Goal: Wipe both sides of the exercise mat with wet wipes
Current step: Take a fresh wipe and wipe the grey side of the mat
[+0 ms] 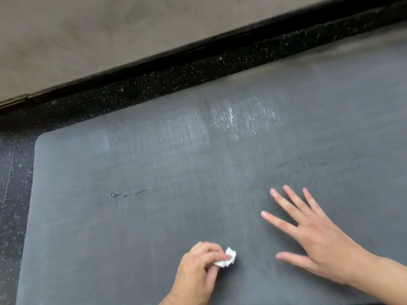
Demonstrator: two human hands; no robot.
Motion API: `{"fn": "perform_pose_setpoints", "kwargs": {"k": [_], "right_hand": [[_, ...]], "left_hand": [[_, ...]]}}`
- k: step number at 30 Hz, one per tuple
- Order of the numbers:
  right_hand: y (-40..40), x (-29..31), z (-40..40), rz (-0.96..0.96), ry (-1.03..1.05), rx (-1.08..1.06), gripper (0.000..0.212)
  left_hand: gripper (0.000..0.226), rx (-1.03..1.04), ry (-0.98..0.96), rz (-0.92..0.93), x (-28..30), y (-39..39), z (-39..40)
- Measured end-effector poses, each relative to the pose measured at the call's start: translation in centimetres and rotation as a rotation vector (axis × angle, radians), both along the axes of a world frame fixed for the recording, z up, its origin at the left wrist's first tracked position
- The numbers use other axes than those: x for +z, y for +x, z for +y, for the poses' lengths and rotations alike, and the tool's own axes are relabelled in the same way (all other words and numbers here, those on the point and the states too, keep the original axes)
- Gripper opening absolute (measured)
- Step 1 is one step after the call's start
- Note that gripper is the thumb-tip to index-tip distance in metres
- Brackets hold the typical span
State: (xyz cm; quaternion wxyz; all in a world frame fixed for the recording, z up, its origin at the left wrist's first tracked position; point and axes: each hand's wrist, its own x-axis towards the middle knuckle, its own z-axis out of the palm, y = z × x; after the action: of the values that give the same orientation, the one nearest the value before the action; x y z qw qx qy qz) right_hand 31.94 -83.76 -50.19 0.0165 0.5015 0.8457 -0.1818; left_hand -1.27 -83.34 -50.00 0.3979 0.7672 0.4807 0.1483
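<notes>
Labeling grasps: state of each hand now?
Left hand: closed, pinching a crumpled wipe against the mat.
Right hand: open, fingers spread flat on the mat.

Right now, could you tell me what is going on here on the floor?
A person is wiping a grey exercise mat laid on speckled black flooring. The left hand pinches a crumpled white wet wipe against the mat, while the right hand rests flat with fingers spread. A shiny wet patch shows near the far edge.
</notes>
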Motion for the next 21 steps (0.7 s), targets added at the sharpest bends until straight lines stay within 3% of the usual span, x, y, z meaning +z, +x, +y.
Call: {"fn": "perform_pose_setpoints", "kwargs": {"k": [2, 5, 6, 8, 11, 14, 16, 18, 21], "right_hand": [[2.3, 0.0, 4.3, -0.073, 0.01, -0.138, 0.098], [5.1, 0.0, 8.7, -0.246, -0.198, -0.275, 0.139], [5.6, -0.3, 9.4, -0.283, -0.261, -0.291, 0.145], [6.2, -1.3, 9.7, -0.281, -0.291, -0.298, 0.145], [6.3, -2.0, 9.4, -0.274, -0.259, -0.295, 0.145], [6.6, -2.5, 9.4, -0.256, -0.213, -0.31, 0.145], [6.5, -2.5, 9.7, -0.271, -0.211, -0.319, 0.144], [6.5, -2.8, 9.6, -0.271, -0.203, -0.314, 0.144], [6.5, -2.8, 9.5, -0.271, -0.207, -0.317, 0.143]], "left_hand": [[0.031, 0.266, 0.036, -0.011, 0.9, 2.0, 8.1], [0.006, 0.522, 0.043, -0.01, 2.3, 5.2, 22.0], [0.012, 0.565, 0.069, 0.017, 2.5, 6.1, 26.3], [0.025, 0.631, 0.092, 0.028, 2.6, 7.6, 33.2], [0.024, 0.675, 0.024, 0.026, 1.3, 9.6, 39.4], [0.017, 0.67, -0.004, 0.119, -1.0, 11.6, 40.7], [0.015, 0.595, 0.084, 0.227, -1.9, 12.6, 39.4], [0.02, 0.381, 0.227, 0.32, -2.2, 12.7, 36.4], [0.018, 0.041, 0.31, 0.265, -2.2, 10.7, 28.0]]}}
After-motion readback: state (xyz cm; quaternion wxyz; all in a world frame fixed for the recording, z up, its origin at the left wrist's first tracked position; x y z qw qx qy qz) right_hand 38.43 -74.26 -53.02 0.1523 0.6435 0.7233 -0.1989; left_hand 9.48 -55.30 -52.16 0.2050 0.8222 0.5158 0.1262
